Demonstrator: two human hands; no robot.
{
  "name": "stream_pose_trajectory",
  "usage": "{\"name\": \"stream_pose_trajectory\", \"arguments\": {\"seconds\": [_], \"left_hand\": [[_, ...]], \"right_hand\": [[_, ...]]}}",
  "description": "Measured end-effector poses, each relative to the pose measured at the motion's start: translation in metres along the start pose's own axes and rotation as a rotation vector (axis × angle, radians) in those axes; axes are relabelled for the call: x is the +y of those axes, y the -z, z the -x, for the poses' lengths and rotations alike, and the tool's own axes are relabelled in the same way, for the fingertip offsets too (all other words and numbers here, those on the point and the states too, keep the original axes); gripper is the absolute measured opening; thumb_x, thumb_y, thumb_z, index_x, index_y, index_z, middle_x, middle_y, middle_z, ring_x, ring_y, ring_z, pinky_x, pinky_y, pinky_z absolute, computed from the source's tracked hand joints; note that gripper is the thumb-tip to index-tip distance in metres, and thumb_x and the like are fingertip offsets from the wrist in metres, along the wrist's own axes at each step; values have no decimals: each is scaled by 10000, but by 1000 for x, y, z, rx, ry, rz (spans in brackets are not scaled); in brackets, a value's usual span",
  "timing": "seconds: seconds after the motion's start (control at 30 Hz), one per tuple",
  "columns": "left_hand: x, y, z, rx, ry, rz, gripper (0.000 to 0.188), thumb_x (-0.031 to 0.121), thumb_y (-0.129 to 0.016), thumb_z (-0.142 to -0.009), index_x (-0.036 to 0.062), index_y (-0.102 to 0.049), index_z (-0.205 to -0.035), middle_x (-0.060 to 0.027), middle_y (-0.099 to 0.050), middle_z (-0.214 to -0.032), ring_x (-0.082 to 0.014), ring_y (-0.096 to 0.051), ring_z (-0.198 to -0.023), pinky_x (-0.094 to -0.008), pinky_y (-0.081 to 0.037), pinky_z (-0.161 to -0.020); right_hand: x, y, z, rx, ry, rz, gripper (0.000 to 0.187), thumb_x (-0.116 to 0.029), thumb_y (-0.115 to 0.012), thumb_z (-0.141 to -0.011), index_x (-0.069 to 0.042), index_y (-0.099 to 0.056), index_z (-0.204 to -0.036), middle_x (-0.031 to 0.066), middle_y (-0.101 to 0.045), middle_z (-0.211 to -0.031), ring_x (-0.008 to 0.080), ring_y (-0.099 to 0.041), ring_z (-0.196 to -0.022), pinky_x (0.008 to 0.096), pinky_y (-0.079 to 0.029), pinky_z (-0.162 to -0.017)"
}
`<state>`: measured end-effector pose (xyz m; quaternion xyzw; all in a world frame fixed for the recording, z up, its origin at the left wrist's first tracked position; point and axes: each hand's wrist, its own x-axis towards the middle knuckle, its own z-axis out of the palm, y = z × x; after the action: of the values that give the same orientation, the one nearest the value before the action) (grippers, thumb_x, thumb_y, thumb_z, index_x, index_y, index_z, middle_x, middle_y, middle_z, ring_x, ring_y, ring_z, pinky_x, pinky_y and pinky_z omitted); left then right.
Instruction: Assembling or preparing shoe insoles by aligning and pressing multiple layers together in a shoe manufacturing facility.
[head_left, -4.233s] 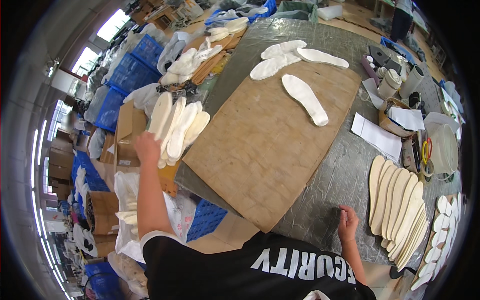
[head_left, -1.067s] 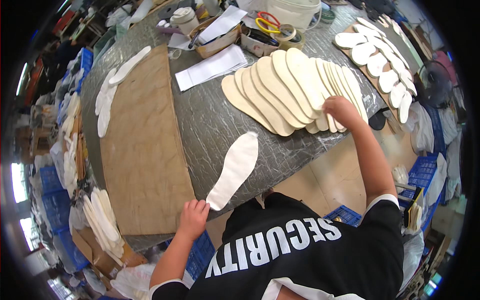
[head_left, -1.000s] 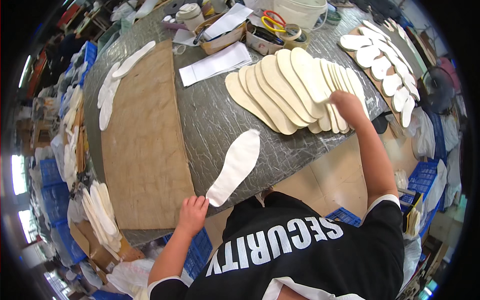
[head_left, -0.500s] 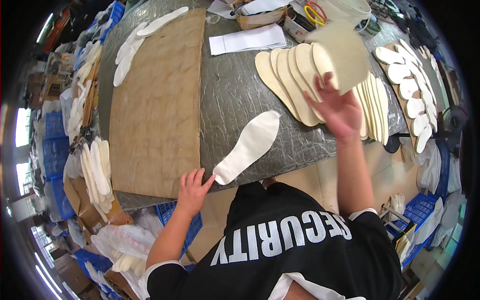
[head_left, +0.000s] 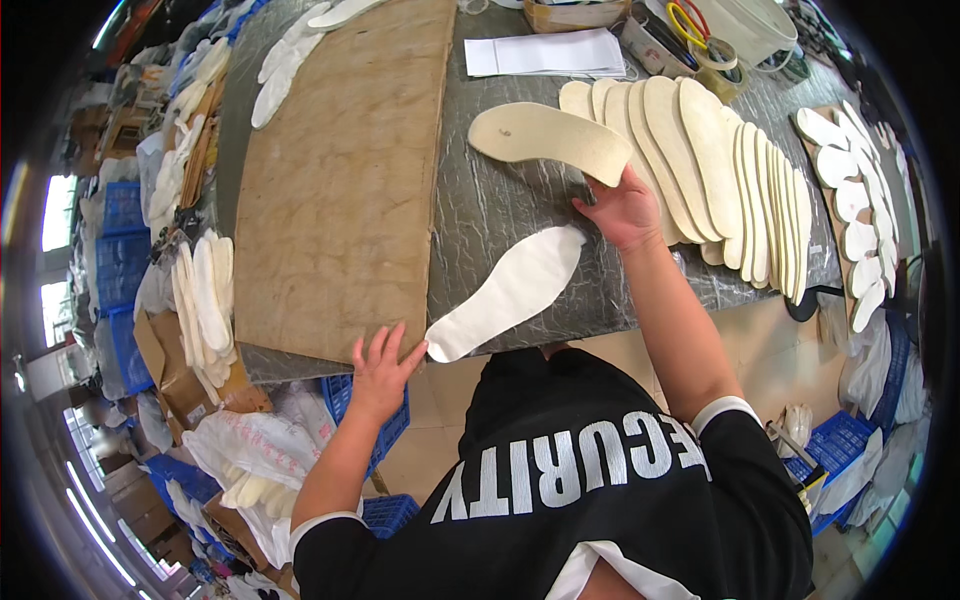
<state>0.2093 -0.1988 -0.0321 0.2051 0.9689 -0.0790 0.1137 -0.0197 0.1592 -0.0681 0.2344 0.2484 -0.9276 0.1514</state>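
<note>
My right hand grips a beige insole by one end and holds it flat over the grey table. It hangs just left of a fanned row of beige insoles. A white insole lies slanted on the table below that hand. My left hand rests at the near table edge, fingers spread, with its fingertips at the lower end of the white insole and on the corner of a brown board.
White paper sheets and tape rolls lie at the far side. Small white insoles line the right end. A stack of white insoles sits on cardboard at the left, above blue crates.
My right hand took a beige insole off the fanned row and carried it left over the table. My left hand shifted up to the end of the white insole.
</note>
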Motion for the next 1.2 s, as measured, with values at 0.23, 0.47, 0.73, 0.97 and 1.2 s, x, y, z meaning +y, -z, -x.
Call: {"name": "stream_pose_trajectory", "arguments": {"seconds": [0.23,0.47,0.73,0.97,1.2], "left_hand": [[15,-6,-6,91,-51,11,574,83,-569,-768,328,-548,-1287,-81,-382,-1427,-280,-347,-1289,-546,-212,-1040],[4,-9,10,34,4,47,534,96,-543,-801,234,-509,-1316,-103,-381,-1423,-302,-349,-1287,-553,-222,-1031],[6,-29,43,96,82,166,529,59,-558,-769,-12,-455,-1282,-147,-467,-1340,-313,-401,-1251,-520,-266,-1018],[42,26,-86,433,476,1748,520,352,-528,-962,-30,-404,-1291,-173,-560,-1200,-338,-563,-1079,-442,-465,-913],[35,51,-191,9,154,2862,821,659,-429,-880,4,-370,-1373,-264,-476,-1283,-298,-605,-973,-388,-515,-804]], "right_hand": [[15,-4,16,-219,-119,-174,359,-314,-386,-983,-174,-496,-1294,22,-511,-1303,203,-416,-1222,589,-160,-1078],[24,-2,18,0,-51,-115,449,-323,-387,-974,-161,-415,-1392,36,-425,-1417,258,-295,-1348,704,6,-1054],[22,-4,18,40,-6,-19,417,-339,-345,-999,-151,-414,-1365,25,-453,-1383,238,-344,-1302,645,-170,-1051],[43,-7,40,-268,368,549,163,-174,-479,-986,-79,-610,-1010,-16,-622,-956,123,-547,-852,288,-422,-819],[77,-50,112,-729,1048,1591,184,-134,-709,-721,-102,-645,-890,30,-597,-876,224,-580,-819,365,-450,-758]]}}
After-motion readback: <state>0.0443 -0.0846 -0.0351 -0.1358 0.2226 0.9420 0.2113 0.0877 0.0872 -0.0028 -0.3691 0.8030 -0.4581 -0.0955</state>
